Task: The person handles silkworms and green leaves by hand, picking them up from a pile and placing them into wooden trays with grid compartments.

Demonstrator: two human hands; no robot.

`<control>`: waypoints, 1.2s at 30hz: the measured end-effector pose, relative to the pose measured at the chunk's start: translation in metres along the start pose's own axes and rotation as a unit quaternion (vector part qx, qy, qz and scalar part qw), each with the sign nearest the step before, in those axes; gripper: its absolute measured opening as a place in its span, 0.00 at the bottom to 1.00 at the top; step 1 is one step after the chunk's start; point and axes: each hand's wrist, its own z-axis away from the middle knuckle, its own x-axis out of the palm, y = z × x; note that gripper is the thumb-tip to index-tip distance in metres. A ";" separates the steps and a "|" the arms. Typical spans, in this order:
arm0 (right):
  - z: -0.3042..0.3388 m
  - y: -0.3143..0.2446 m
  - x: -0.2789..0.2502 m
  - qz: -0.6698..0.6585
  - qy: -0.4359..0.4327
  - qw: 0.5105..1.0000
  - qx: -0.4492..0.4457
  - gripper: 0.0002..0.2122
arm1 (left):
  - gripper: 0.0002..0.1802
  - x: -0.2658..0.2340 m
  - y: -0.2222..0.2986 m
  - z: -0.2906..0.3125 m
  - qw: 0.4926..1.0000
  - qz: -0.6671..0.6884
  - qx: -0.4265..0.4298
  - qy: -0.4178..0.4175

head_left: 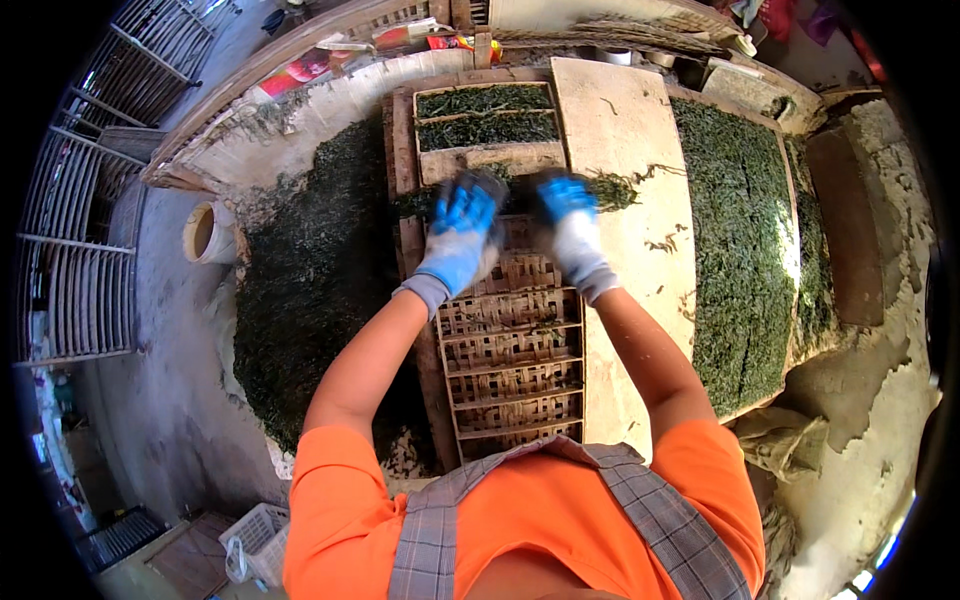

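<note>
My left hand (464, 222) and my right hand (571, 222) wear blue-and-white gloves with dark fingertips. They are side by side over a wooden frame (449, 345), in one of its slots. Dark green shredded leaves (612, 190) stick out around the fingers and lie on the board beside my right hand. Motion smears both sets of fingers, so their grip is unclear. Beyond my hands, two slots of the frame hold flat layers of leaves (486, 130), with a bare wooden strip (490, 158) just below. Nearer to me, the slots show a woven slatted bottom (515, 360).
A large heap of dark green leaves (310, 300) lies left of the frame. To the right are a pale board (625, 130) with scraps and a leaf-covered panel (735, 250). A white bucket (208, 232) is at far left, a plastic crate (258, 540) at lower left.
</note>
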 end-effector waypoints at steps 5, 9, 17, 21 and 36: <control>0.001 0.019 0.013 -0.081 0.011 0.997 0.013 0.30 | 0.25 -0.020 -0.025 0.015 0.988 -0.085 0.103 0.079; -0.008 -0.029 0.022 0.043 -0.083 0.981 -0.170 0.30 | 0.20 -0.040 -0.045 0.029 0.993 0.011 0.117 0.030; -0.038 -0.075 0.046 0.023 -0.129 0.972 -0.196 0.29 | 0.55 -0.088 -0.082 0.003 0.982 -0.126 -0.022 -0.135; -0.042 -0.072 0.043 -0.016 -0.181 0.967 -0.176 0.31 | 0.44 -0.035 -0.099 0.001 0.985 0.065 -0.081 -0.141; -0.039 -0.046 0.016 -0.121 -0.222 0.960 -0.119 0.24 | 0.19 -0.172 0.006 -0.075 0.870 0.383 0.136 -0.281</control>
